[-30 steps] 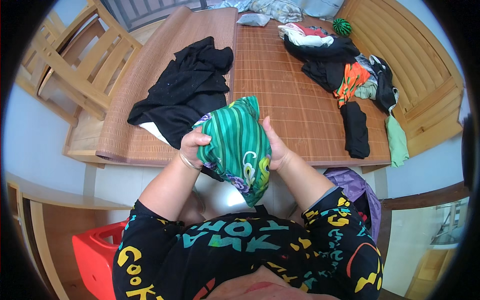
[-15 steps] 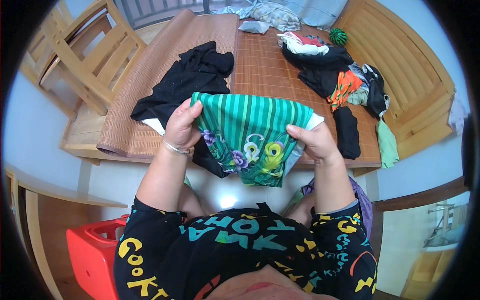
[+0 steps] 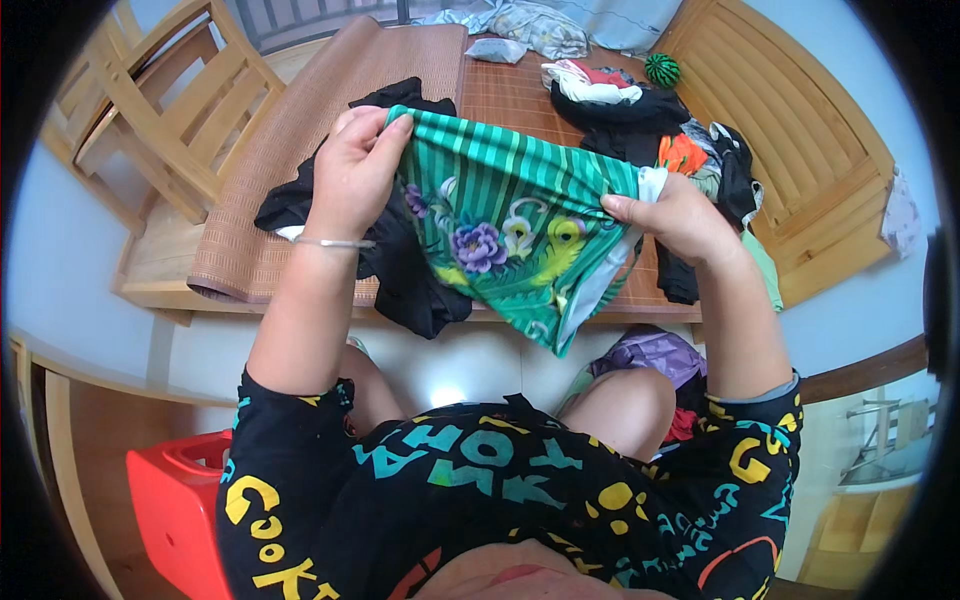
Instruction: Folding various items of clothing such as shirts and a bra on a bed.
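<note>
Both my hands hold up a green striped cloth (image 3: pixel 500 215) with purple and yellow flowers and a pale lining; its exact kind I cannot make out. My left hand (image 3: pixel 358 160) is closed on its upper left corner, thumb on top. At the upper right corner my right hand (image 3: pixel 675 210) pinches it, with a bit of white lining by the fingers. The cloth is stretched between them and hangs to a point below. Behind my left hand and the cloth, a black garment (image 3: pixel 410 285) is spread over the mat and droops past the platform's front edge.
A brown woven mat (image 3: pixel 240 240) covers the wooden platform. A clothes pile (image 3: pixel 610 110) and a green striped ball (image 3: pixel 662 70) lie at the back right. Wooden chair-like furniture (image 3: pixel 190 110) stands left, a red stool (image 3: pixel 180 510) lower left, a purple bag (image 3: pixel 655 355) by my knee.
Both hands have risen and moved apart, pulling the cloth's top edge taut. The left hand is now higher than the right, so the cloth slants.
</note>
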{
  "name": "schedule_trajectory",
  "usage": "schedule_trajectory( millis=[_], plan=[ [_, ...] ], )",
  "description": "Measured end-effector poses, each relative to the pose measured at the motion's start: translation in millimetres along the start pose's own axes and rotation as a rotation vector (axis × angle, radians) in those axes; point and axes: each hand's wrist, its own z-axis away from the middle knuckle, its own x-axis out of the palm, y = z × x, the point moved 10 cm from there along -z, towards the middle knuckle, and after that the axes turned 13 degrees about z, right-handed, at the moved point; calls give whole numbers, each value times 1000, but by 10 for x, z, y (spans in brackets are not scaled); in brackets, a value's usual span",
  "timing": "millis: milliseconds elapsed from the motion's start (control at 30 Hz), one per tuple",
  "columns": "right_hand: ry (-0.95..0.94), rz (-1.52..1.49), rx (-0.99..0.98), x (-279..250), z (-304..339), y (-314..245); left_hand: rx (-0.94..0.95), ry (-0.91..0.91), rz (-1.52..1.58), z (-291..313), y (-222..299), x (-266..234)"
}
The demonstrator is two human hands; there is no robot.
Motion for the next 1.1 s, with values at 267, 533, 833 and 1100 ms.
schedule_trajectory(
  millis=[267, 533, 833, 1100],
  plan=[
    [269, 336, 70, -679, -755, 181, -668, -130, 390, -438, -953, 624],
    [391, -53, -82, -452, -438, 295, -564, -173, 580, -254, -1001, 547],
    [198, 197, 146, 982, 64, 1717, -953, -813, 218, 1633, -1731, 568],
    [24, 225, -257, 1036, 139, 1185, -554, -973, 106, 1472, -1411, 734]
  ],
)
